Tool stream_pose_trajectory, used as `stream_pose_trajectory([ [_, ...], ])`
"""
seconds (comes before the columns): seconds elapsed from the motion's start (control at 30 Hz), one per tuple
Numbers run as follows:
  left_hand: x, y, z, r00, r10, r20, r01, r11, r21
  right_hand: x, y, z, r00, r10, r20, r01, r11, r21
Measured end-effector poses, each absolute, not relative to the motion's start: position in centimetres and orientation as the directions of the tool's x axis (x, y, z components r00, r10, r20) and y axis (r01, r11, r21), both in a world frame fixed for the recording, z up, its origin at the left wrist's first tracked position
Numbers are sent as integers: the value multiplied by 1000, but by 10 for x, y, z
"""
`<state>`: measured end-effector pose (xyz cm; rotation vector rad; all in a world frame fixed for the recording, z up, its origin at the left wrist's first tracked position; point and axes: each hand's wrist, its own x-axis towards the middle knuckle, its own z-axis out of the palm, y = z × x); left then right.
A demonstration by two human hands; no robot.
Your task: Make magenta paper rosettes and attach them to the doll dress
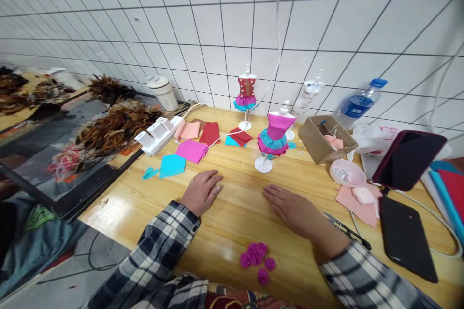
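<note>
Head view: both hands empty, palms down and well apart on the wooden table; neither grips anything. Left hand is nearest the cyan fabric and the magenta fabric, not touching either. Right hand lies flat, fingers pointing in toward the middle; black-handled tool beside its wrist, probably put there for easy reach, exact type unclear. Pink-topped dress form stands upright just beyond the hands, roughly between them but more to the right; its round base likely lets it stand unheld. Red-topped dress form and a white dress form stand farther back by the tiled wall, seemingly out of the working space. Purple rosettes sit clustered near the person's body, probably grouped so they don't scatter. Pink bowl at right holds small pale bits, presumably to stop them rolling. Cardboard box behind it contains scraps. Phone is propped tilted, dark screen facing the person, support mostly hidden.
</note>
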<state>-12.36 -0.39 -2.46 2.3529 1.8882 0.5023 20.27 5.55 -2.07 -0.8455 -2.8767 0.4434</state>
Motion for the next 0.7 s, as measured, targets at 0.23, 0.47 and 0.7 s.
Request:
stream_pose_trajectory([
  [0.23,-124,-2,-26,179,963,199,936,-229,267,271,16,-41,-783,614,102,561,767,-310],
  [0.47,-125,-3,-29,193,958,213,930,-248,273,261,-3,-51,-512,812,281,711,584,-392],
  [0.7,-122,-1,-27,181,960,216,932,-237,273,265,56,10,-78,997,-26,524,19,-851],
])
